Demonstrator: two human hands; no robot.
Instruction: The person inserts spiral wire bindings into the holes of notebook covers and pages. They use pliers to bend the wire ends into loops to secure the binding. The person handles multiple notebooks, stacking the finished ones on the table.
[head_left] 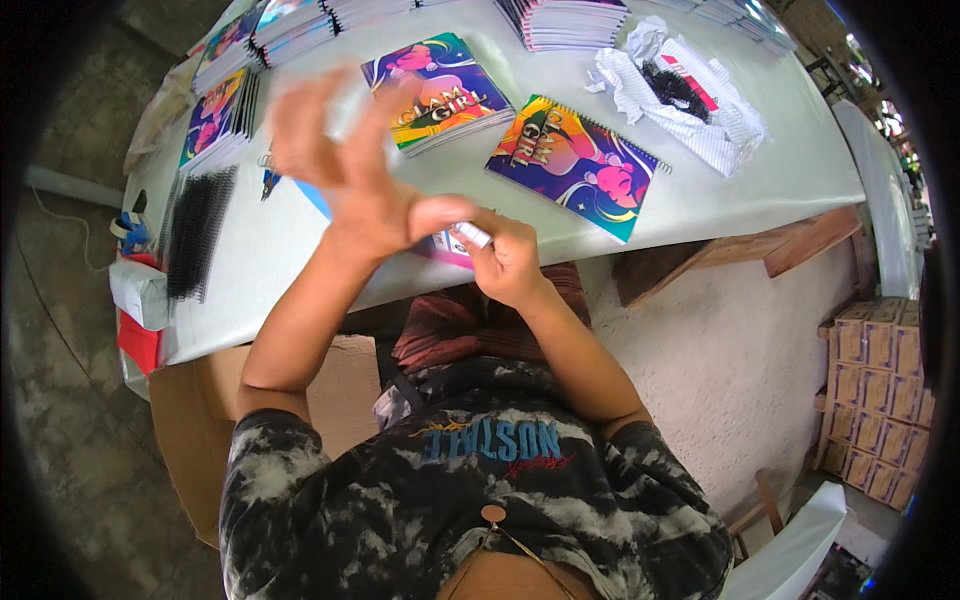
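My left hand [350,165] is raised over the table's near edge, its fingers apart and blurred by motion. Its thumb reaches toward my right hand [508,258], whose fingers are curled closed. A small white piece [472,235] shows at the right thumb; whether it is held or wrapped around the thumb, I cannot tell. Under both hands lies a flat sheet or booklet with a pink edge [440,247], mostly hidden. Beyond the hands are a stack of colourful notebook covers [440,92] and, to its right, a spiral-bound notebook [575,165] with its coil along the upper edge.
Black binding coils [200,235] lie at the table's left, near pliers [268,180] and a white package [140,295]. Crumpled paper [735,135] holds more black coils [672,92]. Notebook stacks [565,22] line the back. A cardboard box [190,400] stands below; cartons [875,400] are stacked right.
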